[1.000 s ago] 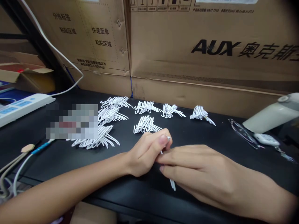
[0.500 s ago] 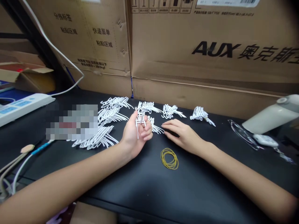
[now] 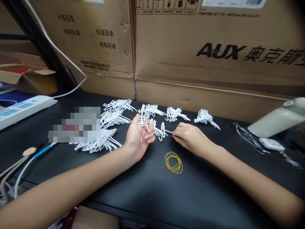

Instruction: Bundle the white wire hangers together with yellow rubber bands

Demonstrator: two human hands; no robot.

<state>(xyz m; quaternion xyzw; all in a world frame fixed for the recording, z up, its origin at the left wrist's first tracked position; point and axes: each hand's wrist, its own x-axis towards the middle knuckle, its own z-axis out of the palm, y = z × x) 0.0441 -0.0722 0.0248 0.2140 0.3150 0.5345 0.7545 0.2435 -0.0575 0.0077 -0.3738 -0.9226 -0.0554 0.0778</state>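
My left hand [image 3: 137, 144] is closed around a few white wire hooks [image 3: 140, 132], palm turned up. Between the fingertips of my right hand [image 3: 188, 136] is the straight end of a single white hook [image 3: 163, 133]; its bent end points toward the left hand. Just behind the left hand lies a pile of loose white hooks [image 3: 156, 128], partly hidden by the fingers. A loose coil of yellow rubber bands [image 3: 179, 170] rests on the black table in front of my right hand.
More white hooks lie in rows at left [image 3: 102, 141] and in clusters behind [image 3: 176, 114] and at right [image 3: 204, 116]. Cardboard boxes [image 3: 166, 57] wall off the back. Glasses [image 3: 249, 138], a key fob [image 3: 271, 143] and a pale bottle [image 3: 274, 117] lie right; a power strip [image 3: 26, 108] left.
My right hand has closed on a white hook and drawn it to the right, away from the pile. The left hand stays in place with its hooks.
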